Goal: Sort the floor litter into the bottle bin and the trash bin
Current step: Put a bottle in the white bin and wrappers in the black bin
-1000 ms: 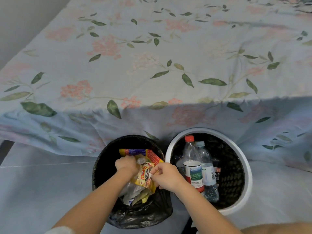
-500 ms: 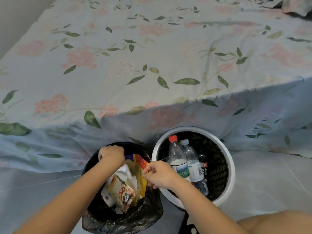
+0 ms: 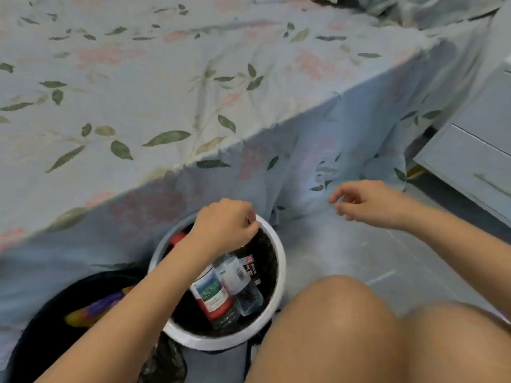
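Hovering with loosely curled, empty fingers, the left hand (image 3: 225, 225) is crossing the bottle bin (image 3: 278, 275) rim while the right hand (image 3: 367, 203), nearer open floor, is reaching rightward, bottles (image 3: 211, 294) standing upright inside.

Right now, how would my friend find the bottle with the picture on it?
Start at the flowery blue bedspread and look down to the round white-rimmed bin on the floor beside it. Several clear plastic bottles stand inside. Yours is the clear plastic bottle with the mountain-picture label and red band, nearest the black-bagged bin.
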A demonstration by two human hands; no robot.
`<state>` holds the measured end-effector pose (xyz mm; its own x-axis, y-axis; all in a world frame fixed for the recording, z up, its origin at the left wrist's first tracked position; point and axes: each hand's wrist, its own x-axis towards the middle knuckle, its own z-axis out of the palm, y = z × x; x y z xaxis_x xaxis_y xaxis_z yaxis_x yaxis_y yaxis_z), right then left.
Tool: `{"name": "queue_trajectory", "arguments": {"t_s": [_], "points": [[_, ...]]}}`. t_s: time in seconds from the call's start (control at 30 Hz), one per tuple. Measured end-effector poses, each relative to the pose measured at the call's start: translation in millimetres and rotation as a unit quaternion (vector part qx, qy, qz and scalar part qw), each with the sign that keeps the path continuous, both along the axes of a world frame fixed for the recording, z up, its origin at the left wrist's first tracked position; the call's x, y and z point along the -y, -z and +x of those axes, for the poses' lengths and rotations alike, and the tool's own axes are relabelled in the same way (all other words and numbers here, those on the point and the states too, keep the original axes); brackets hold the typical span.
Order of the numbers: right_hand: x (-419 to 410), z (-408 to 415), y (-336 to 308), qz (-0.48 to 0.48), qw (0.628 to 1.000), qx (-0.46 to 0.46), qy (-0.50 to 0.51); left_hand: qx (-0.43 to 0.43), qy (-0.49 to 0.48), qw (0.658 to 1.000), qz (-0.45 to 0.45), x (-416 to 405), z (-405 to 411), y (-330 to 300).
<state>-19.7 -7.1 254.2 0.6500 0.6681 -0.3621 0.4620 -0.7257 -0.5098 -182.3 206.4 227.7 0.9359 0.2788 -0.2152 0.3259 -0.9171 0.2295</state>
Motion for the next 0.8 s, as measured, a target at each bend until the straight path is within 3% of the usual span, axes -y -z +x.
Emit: {"name": "queue_trajectory", "arguments": {"t_s": [0.1, 0.33, 0.47, 0.67, 0.73, 0.8], "points": [[91, 20, 61, -0.030, 0.993, 0.011, 0.116, -0.005, 0.056, 0.998, -0.040, 49, 45, 28], [261, -27, 205, -0.046, 0.914, -0.159, 0.371, -0.048, 0.215, 0.974, -0.061, 136, 131, 92], [311, -59, 236, -0.004, 0.862, -0.200, 0.466, -0.076, 0.280, 0.953, -0.089, 161, 162, 119], [378, -93, 254, 0.055, 0.780, -0.191, 0.593, -0.142, 0.284, 0.932, -0.175, 167, 193, 191], [385, -103, 260, 0.052, 0.773, -0.181, 0.606, -0.136, 0.305, 0.926, -0.176, 161, 200, 209], [381, -119, 267, 0.011, 0.796, -0.175, 0.579, -0.122, 0.310, 0.926, -0.178, 180, 206, 204]]}}
